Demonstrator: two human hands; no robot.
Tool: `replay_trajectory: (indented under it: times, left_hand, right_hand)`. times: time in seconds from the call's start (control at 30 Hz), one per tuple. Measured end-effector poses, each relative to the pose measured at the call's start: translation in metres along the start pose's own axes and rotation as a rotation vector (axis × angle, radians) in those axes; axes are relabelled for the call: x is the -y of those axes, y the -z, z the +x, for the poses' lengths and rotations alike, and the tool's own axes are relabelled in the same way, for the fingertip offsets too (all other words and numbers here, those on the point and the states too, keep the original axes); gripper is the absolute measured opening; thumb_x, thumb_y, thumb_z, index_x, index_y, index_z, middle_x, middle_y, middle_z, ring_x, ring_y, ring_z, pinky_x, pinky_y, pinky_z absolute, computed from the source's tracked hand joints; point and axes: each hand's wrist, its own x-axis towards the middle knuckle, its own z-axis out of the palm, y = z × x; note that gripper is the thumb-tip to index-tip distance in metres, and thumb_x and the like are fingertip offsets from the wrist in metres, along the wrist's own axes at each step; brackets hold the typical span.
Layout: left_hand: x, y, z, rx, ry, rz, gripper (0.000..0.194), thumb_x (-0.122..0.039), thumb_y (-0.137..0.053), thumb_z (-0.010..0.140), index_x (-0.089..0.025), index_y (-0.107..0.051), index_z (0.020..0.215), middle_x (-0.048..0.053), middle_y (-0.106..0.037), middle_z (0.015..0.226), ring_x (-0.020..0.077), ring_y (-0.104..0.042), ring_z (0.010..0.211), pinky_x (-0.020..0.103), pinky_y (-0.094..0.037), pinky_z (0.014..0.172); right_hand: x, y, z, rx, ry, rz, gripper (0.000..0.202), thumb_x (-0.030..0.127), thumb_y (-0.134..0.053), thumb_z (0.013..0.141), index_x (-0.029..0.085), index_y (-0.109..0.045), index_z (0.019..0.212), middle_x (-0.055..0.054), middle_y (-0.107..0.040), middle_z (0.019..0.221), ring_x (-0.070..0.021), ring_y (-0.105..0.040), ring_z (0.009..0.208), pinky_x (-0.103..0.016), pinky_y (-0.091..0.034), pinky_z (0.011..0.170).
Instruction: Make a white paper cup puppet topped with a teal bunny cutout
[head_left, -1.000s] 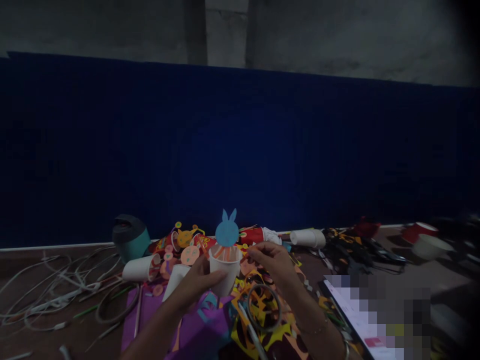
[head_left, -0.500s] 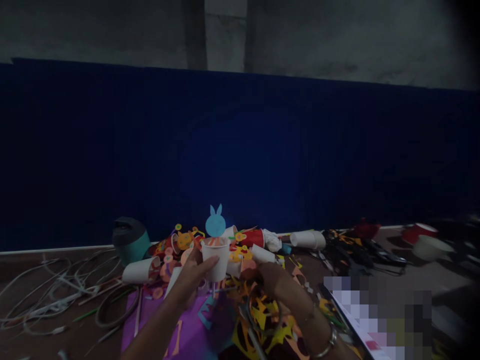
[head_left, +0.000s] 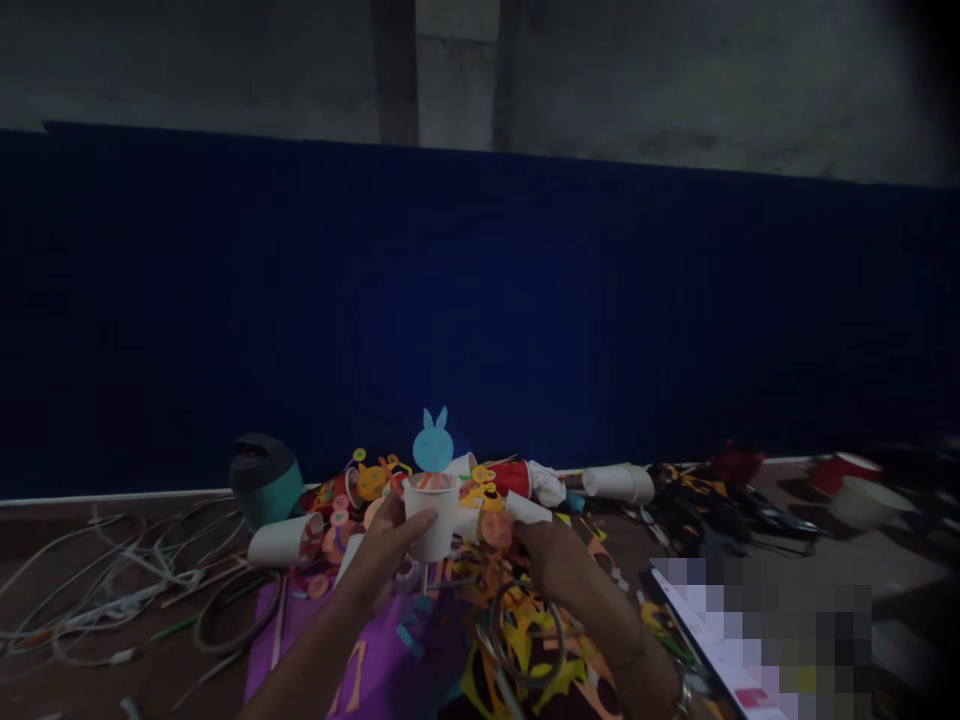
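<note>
My left hand point(head_left: 386, 548) is wrapped round an upright white paper cup point(head_left: 435, 520), thumb across its front. A blue paper rabbit head point(head_left: 433, 449) stands above the cup's rim, with orange strips visible inside the cup. To the right, my right hand point(head_left: 546, 552) reaches in beside a round orange paper piece point(head_left: 496, 529); its fingertips are hard to make out, so whether it grips that piece is unclear. Under the hands lie a purple sheet point(head_left: 375, 655) and yellow paper scraps point(head_left: 551, 665).
White cables point(head_left: 124, 580) spread at the left near a teal and dark container point(head_left: 265, 482). Paper cups lie along the back, including a white one point(head_left: 616, 484). At the right are a red bowl point(head_left: 844, 472), a pale bowl point(head_left: 870, 502) and a partly pixelated screen point(head_left: 720, 650).
The view has shifted slightly. My left hand still holds the cup, and the rabbit head has turned a little, now showing faint face marks. My right hand has barely moved.
</note>
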Motion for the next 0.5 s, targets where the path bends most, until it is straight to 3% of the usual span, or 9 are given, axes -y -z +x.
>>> replay_trajectory:
  times: [0.1, 0.23, 0.37, 0.5]
  left_hand:
    - [-0.001, 0.0, 0.001, 0.043, -0.023, -0.005, 0.048, -0.034, -0.076, 0.063, -0.02, -0.061, 0.106, 0.006, -0.069, 0.098, 0.0243, -0.064, 0.092, 0.028, -0.051, 0.073]
    - [-0.002, 0.001, 0.003, 0.046, -0.027, -0.041, 0.054, -0.034, -0.077, 0.062, -0.019, -0.059, 0.111, 0.009, -0.067, 0.109, 0.0267, -0.062, 0.1, 0.029, -0.051, 0.078]
    - [-0.001, 0.002, 0.004, 0.061, -0.048, -0.04, 0.059, -0.035, -0.078, 0.063, -0.021, -0.057, 0.116, 0.009, -0.066, 0.111, 0.0283, -0.061, 0.103, 0.031, -0.052, 0.078]
    - [-0.002, 0.003, 0.003, 0.075, -0.052, -0.082, 0.06, -0.032, -0.078, 0.063, -0.023, -0.057, 0.118, 0.007, -0.067, 0.11, 0.0262, -0.062, 0.101, 0.029, -0.052, 0.078]
  right_hand:
    - [0.0, 0.007, -0.007, -0.058, 0.025, 0.016, 0.025, 0.011, -0.045, 0.082, 0.015, -0.064, 0.098, -0.013, -0.07, 0.089, -0.0257, -0.064, 0.085, -0.032, -0.039, 0.074]
    - [-0.003, 0.016, -0.011, -0.072, 0.025, 0.069, 0.024, 0.024, -0.045, 0.086, 0.015, -0.067, 0.092, -0.013, -0.07, 0.09, -0.0257, -0.064, 0.084, -0.032, -0.04, 0.073]
    - [-0.011, 0.029, -0.019, 0.072, 0.066, 0.27, 0.031, 0.02, -0.051, 0.076, 0.02, -0.068, 0.101, -0.011, -0.068, 0.105, -0.0251, -0.061, 0.096, -0.031, -0.042, 0.079]
    - [-0.015, 0.052, -0.029, 0.088, 0.018, 0.348, 0.048, 0.019, -0.058, 0.068, 0.022, -0.064, 0.115, -0.009, -0.067, 0.11, -0.0265, -0.06, 0.102, -0.031, -0.043, 0.082]
